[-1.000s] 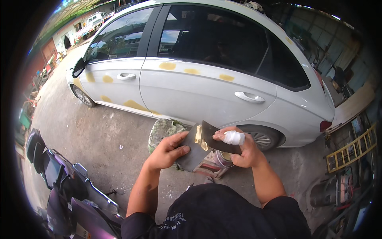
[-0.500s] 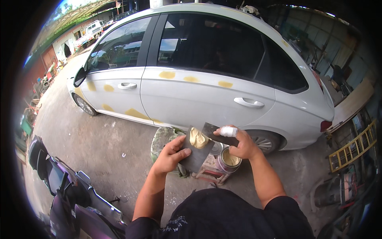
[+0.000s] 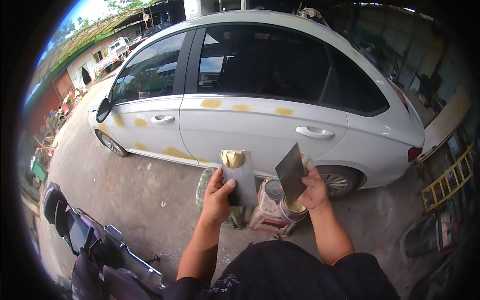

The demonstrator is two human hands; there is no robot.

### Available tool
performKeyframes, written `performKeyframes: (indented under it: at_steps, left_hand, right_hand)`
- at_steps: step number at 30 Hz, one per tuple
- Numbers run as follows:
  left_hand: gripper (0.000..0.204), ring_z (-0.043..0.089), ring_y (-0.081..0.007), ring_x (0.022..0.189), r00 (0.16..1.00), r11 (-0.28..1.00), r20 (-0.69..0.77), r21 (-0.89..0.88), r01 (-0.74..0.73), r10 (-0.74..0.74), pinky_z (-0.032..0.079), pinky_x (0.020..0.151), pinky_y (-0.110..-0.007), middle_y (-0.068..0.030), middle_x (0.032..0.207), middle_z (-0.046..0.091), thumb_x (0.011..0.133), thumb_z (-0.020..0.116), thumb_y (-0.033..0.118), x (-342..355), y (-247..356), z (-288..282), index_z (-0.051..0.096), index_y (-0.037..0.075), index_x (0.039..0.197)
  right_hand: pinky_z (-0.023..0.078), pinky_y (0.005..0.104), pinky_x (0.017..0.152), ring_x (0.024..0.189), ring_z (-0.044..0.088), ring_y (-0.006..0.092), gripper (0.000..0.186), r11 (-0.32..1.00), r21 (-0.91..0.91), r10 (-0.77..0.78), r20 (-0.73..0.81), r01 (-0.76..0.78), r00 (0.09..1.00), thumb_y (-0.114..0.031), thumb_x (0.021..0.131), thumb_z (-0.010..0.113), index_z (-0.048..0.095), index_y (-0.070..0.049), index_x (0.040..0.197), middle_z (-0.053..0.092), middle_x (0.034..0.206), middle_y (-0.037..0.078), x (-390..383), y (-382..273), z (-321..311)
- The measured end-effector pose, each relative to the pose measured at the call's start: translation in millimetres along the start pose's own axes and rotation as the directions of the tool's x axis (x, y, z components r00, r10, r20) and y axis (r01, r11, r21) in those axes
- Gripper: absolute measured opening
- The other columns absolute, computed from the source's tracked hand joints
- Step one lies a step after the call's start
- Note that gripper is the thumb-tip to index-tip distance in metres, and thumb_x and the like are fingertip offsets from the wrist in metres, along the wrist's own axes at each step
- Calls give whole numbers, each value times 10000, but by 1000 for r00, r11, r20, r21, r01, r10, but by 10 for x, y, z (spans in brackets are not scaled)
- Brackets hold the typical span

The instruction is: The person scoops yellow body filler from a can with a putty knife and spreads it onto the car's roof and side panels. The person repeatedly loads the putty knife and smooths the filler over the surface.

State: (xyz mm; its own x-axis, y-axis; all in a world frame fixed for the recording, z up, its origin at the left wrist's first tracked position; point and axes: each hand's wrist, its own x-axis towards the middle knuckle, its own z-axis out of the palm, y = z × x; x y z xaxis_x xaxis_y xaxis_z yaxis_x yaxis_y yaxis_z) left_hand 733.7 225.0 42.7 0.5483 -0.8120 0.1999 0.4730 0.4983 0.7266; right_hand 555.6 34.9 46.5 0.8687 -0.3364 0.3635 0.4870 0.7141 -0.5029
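My left hand (image 3: 218,196) is closed on a flat grey metal plate (image 3: 244,187), thumb on top. A mound of beige body filler (image 3: 233,159) sits at the plate's far end. My right hand (image 3: 315,187) grips a second dark flat spreader (image 3: 290,175), tilted and apart from the plate; a white bandage wraps one of its fingers. Below the spreader, partly hidden by it, is an open can of filler (image 3: 295,214) on a worn stool (image 3: 267,220). Ahead stands a white car (image 3: 240,130) with several yellowish filler patches (image 3: 211,103) on its doors.
A round metal lid (image 3: 274,189) lies on the stool beside the can. At the lower left stands a dark purple scooter (image 3: 95,250). A yellow ladder (image 3: 447,177) leans at the right. Behind the stool is a mottled green-white object (image 3: 202,190).
My right hand has drawn the spreader away from the plate to the right and turned it upright. The filler on the plate now lies flatter, toward its far edge.
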Motion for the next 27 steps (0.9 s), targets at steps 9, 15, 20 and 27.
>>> performKeyframes:
  at_steps: [9, 15, 20, 27]
  left_hand:
    - [429, 603, -200, 1084, 998, 984, -34, -174, 44, -51, 491, 944, -363, -107, 1209, 609, 908, 536, -10, 8, -78, 173, 451, 30, 1326]
    - [427, 598, -185, 1089, 996, 997, -67, -43, -61, 58, 481, 952, -340, -97, 1202, 614, 916, 546, 2, -51, -66, 219, 448, 19, 1331]
    - [483, 560, -206, 1160, 973, 976, -109, 101, -191, 202, 448, 1005, -375, -95, 1270, 577, 924, 535, -6, -84, -30, 184, 425, 56, 1390]
    - [475, 527, -215, 1219, 966, 970, -94, 39, -240, 242, 432, 1023, -378, -84, 1317, 549, 952, 515, 10, -114, -105, 263, 411, 75, 1410]
  right_hand:
    - [429, 278, 1002, 1096, 547, 96, 548, 908, -374, 105, -237, -190, 966, 16, 840, 646, 506, -73, 1363, 597, 1233, 20, -91, 438, -39]
    - [478, 299, 940, 1038, 588, 142, 470, 912, -406, -81, -315, -57, 946, 54, 880, 575, 509, -69, 1329, 602, 1197, 63, 167, 222, -256]
    - [482, 376, 987, 1140, 586, 233, 492, 952, -256, -240, -290, 167, 926, 29, 887, 557, 459, -39, 1365, 581, 1247, 119, 30, 6, -147]
    - [386, 391, 1073, 1296, 458, 222, 597, 783, -621, -187, -195, 27, 963, 65, 837, 649, 435, -52, 1381, 491, 1380, 93, -172, 343, 15]
